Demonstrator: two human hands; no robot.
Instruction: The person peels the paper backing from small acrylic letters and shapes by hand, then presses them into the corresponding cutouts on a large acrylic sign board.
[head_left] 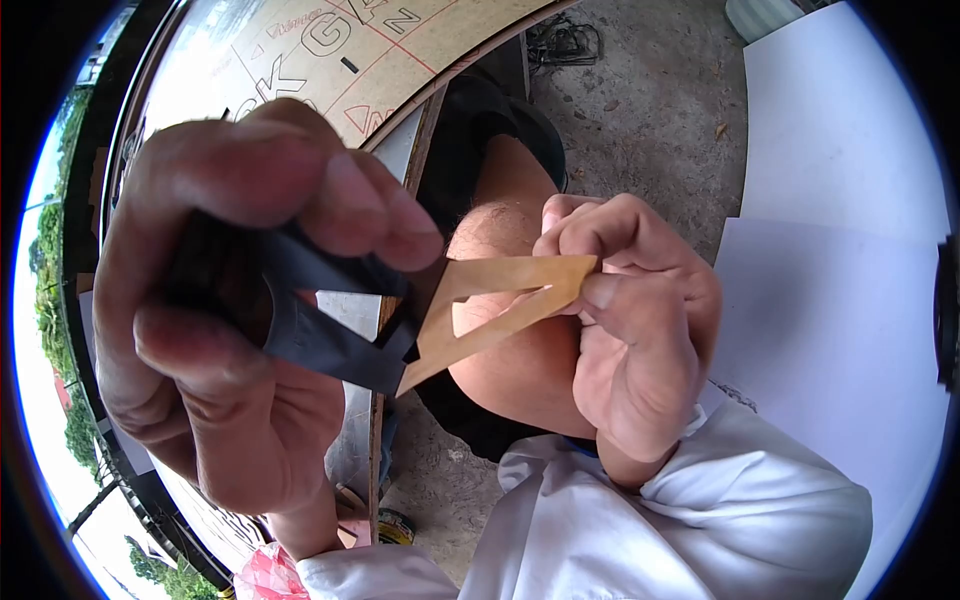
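Close to the camera, my left hand has its fingers closed around a dark, flat letter-shaped piece with cut-out openings, which looks like an A. Across from it, my right hand pinches the pointed end of a tan paper film between thumb and fingers. The film has matching cut-outs and meets the dark piece along a slanted edge near the left fingertips. Part of the dark piece is hidden in shadow inside the left hand.
A tan board with outlined letters and red lines lies at the upper left. Below the hands is my bent knee. Large white sheets stand at the right, over a concrete floor. A red-and-white plastic bag sits at bottom left.
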